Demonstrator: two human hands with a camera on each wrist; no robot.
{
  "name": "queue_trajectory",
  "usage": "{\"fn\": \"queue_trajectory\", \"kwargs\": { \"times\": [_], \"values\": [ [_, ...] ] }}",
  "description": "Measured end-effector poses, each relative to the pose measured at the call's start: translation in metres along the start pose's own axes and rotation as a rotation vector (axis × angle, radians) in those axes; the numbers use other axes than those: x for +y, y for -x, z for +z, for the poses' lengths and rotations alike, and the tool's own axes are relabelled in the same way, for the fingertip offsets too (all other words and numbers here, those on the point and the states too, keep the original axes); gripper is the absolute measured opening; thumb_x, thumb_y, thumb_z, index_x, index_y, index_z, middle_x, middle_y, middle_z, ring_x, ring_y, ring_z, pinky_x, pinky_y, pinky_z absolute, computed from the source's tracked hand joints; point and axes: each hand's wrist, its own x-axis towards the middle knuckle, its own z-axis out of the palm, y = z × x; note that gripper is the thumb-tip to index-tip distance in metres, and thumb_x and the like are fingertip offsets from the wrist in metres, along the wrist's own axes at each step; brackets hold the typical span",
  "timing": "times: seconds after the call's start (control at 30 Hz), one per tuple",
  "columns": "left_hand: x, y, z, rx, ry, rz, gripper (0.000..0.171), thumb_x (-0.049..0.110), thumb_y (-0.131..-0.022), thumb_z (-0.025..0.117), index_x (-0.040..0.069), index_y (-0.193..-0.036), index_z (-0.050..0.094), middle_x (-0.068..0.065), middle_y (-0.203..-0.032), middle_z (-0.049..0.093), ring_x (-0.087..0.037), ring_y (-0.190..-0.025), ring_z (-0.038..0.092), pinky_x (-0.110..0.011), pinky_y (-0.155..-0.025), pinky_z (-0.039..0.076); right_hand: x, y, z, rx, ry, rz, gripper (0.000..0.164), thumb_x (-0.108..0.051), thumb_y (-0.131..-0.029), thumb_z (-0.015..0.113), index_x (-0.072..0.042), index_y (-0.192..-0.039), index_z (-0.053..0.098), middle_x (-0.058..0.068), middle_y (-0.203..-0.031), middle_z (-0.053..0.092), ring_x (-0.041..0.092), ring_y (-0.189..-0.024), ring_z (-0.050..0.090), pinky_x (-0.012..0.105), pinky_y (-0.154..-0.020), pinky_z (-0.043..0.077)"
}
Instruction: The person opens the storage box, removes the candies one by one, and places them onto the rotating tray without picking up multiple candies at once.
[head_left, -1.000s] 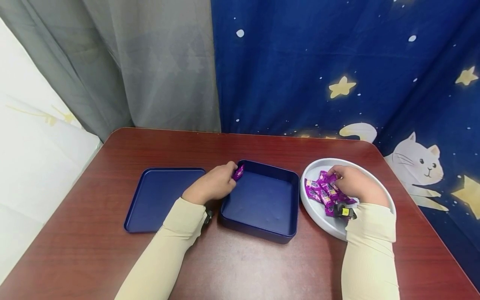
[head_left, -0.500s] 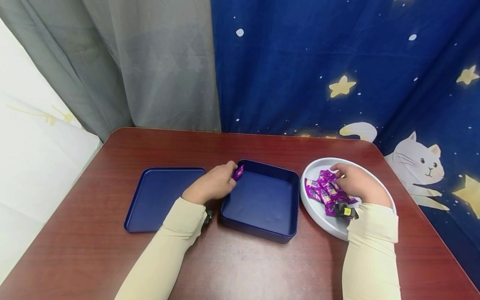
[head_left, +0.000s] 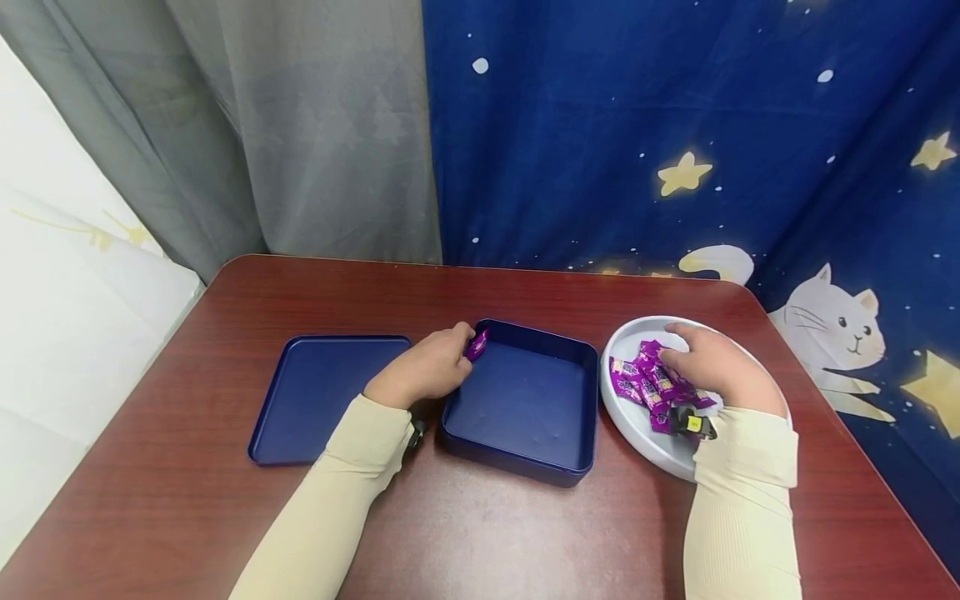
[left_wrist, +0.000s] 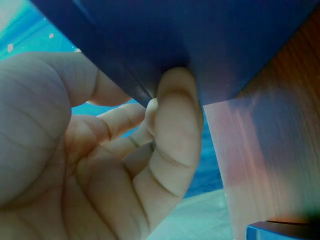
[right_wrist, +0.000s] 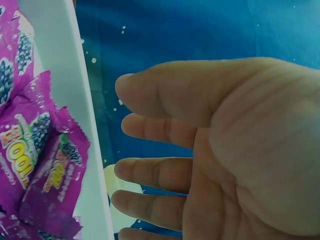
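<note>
In the head view a deep blue box stands mid-table. My left hand grips its left wall near the far corner; the left wrist view shows curled fingers against the outer side. A purple wrapped candy lies by those fingertips inside the corner, and I cannot tell whether they touch it. On the right, a round white plate carries several purple wrapped candies. Over it hovers my right hand, thumb and fingers extended beside the candies, holding nothing in the right wrist view.
A flat blue lid lies left of the box, partly behind my left arm. The reddish-brown wooden table reaches back to grey and starry blue curtains. A small black wrist camera hangs over the plate.
The fingers of my right hand have spread apart and shifted slightly above the candies. My left hand, the box and the lid stay where they were.
</note>
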Motion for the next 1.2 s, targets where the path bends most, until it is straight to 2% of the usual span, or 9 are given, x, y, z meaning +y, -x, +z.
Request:
{"fn": "queue_trajectory", "kwargs": {
  "times": [0.33, 0.6, 0.8, 1.2],
  "values": [
    [-0.001, -0.001, 0.000, 0.002, -0.008, 0.006, 0.041, 0.009, -0.098, 0.053, -0.002, -0.137, 0.044, -0.015, -0.119, 0.060, -0.024, -0.096, 0.056, -0.037, -0.085, 0.049, -0.014, 0.005, -0.005, -0.004, 0.009, -0.005, 0.073, -0.041, -0.095, 0.062, 0.000, -0.150, 0.036, 0.033, -0.145, 0.040, 0.055, -0.131, 0.036, 0.071, -0.099, 0.030],
    [0.000, -0.001, 0.000, 0.000, -0.010, 0.014, 0.040, 0.008, -0.097, 0.052, -0.002, -0.135, 0.046, -0.015, -0.116, 0.060, -0.024, -0.094, 0.056, -0.038, -0.084, 0.049, -0.028, 0.007, -0.005, 0.040, 0.044, -0.098, 0.068, -0.037, -0.096, 0.061, 0.002, -0.148, 0.039, 0.033, -0.143, 0.044, 0.053, -0.130, 0.040, 0.067, -0.102, 0.030],
    [0.000, 0.000, 0.000, 0.006, -0.025, 0.031, 0.038, 0.007, -0.097, 0.052, -0.003, -0.133, 0.047, -0.015, -0.114, 0.061, -0.024, -0.094, 0.056, -0.039, -0.086, 0.048, -0.043, 0.008, -0.004, 0.056, 0.058, -0.131, 0.066, -0.033, -0.095, 0.063, 0.000, -0.147, 0.042, 0.031, -0.142, 0.046, 0.051, -0.131, 0.042, 0.065, -0.103, 0.031],
    [0.001, 0.000, -0.001, 0.001, -0.038, 0.019, 0.039, 0.008, -0.098, 0.052, -0.003, -0.135, 0.046, -0.015, -0.117, 0.060, -0.024, -0.096, 0.056, -0.038, -0.087, 0.048, -0.088, 0.009, 0.007, 0.087, 0.069, -0.266, 0.057, -0.021, -0.096, 0.059, 0.005, -0.144, 0.045, 0.029, -0.143, 0.046, 0.046, -0.133, 0.042, 0.057, -0.109, 0.029]
  ]
}}
